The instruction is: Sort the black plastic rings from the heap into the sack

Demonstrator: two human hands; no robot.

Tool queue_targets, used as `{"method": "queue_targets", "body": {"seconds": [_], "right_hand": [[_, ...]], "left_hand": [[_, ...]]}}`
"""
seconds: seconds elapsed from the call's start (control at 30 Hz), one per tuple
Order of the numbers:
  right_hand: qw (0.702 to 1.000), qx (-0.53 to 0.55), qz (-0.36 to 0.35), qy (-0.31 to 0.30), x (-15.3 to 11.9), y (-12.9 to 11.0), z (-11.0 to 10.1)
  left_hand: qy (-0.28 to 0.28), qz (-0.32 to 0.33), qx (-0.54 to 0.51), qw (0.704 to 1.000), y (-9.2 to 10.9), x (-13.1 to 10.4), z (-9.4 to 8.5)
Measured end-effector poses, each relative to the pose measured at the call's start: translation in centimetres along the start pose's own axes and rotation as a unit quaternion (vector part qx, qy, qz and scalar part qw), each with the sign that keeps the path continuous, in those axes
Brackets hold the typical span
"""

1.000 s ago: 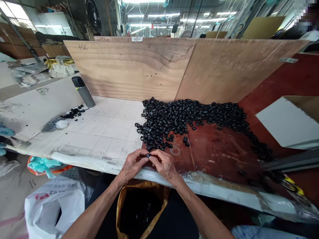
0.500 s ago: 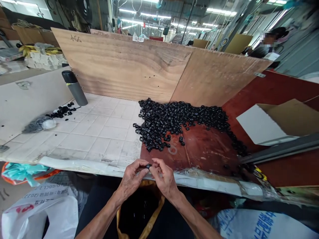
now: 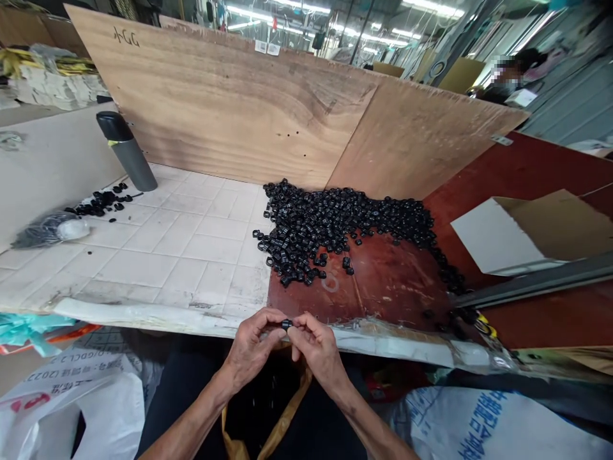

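I find the left hand (image 3: 253,348) and right hand (image 3: 320,351) both pinching one black part (image 3: 287,324) by the table (image 3: 205,255) edge, their grip partly hiding it. The bag (image 3: 283,427) below is cut off, its contents unreadable.

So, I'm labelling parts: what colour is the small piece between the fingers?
The small piece is black; head view shows it best.

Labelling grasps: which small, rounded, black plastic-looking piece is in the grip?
The black piece pinched in the fingertips of the bare left hand, bare right hand at its other end; those in the black heap beyond lie untouched.
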State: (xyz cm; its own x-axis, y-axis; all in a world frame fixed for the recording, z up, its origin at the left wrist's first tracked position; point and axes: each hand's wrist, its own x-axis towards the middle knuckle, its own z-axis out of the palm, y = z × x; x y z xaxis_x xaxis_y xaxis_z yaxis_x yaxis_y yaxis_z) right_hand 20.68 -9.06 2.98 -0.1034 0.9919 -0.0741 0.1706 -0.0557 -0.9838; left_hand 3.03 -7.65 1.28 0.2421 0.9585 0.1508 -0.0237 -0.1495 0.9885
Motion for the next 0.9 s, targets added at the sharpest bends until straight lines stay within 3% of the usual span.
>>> {"method": "queue_targets", "body": {"seconds": [0.1, 0.17, 0.27, 0.33, 0.4, 0.47, 0.53, 0.67, 0.8, 0.9], "right_hand": [[0.986, 0.093, 0.138, -0.029, -0.6, 0.0, 0.5], [0.986, 0.067, 0.151, -0.013, -1.0, 0.0, 0.5], [0.998, -0.039, 0.014, 0.045, -1.4, 0.1, 0.0], [0.993, -0.077, -0.078, 0.051, -1.6, 0.0, -0.3], [0.993, -0.072, -0.085, 0.035, -1.7, 0.1, -0.3], [0.999, -0.018, -0.016, 0.033, -1.9, 0.1, 0.1], [0.994, 0.071, 0.073, 0.047, -2.1, 0.1, 0.7], [0.944, 0.247, 0.216, 0.048, -2.2, 0.0, 1.3], [0.910, 0.299, 0.284, 0.028, -2.5, 0.1, 0.6], [0.916, 0.253, 0.311, -0.016, -3.6, 0.3, 0.0]], "left_hand": [[-0.060, 0.101, 0.082, 0.990, -0.4, -0.4, -0.4], [-0.080, 0.114, 0.088, 0.986, -0.5, -0.7, -0.3], [-0.050, 0.010, 0.012, 0.999, -0.1, -0.8, 0.2], [-0.041, -0.060, -0.058, 0.996, 0.2, -0.9, 0.6], [-0.045, -0.075, -0.086, 0.992, 0.3, -0.9, 0.8], [-0.038, -0.038, -0.051, 0.997, 0.0, -1.1, 0.9], [-0.029, 0.039, 0.024, 0.999, -0.6, -1.4, 0.9], [-0.052, 0.184, 0.169, 0.967, -2.2, -2.3, 0.9], [-0.101, 0.233, 0.242, 0.936, -2.9, -3.0, 0.7], [-0.168, 0.212, 0.245, 0.931, -1.5, -3.5, -0.2]]}}
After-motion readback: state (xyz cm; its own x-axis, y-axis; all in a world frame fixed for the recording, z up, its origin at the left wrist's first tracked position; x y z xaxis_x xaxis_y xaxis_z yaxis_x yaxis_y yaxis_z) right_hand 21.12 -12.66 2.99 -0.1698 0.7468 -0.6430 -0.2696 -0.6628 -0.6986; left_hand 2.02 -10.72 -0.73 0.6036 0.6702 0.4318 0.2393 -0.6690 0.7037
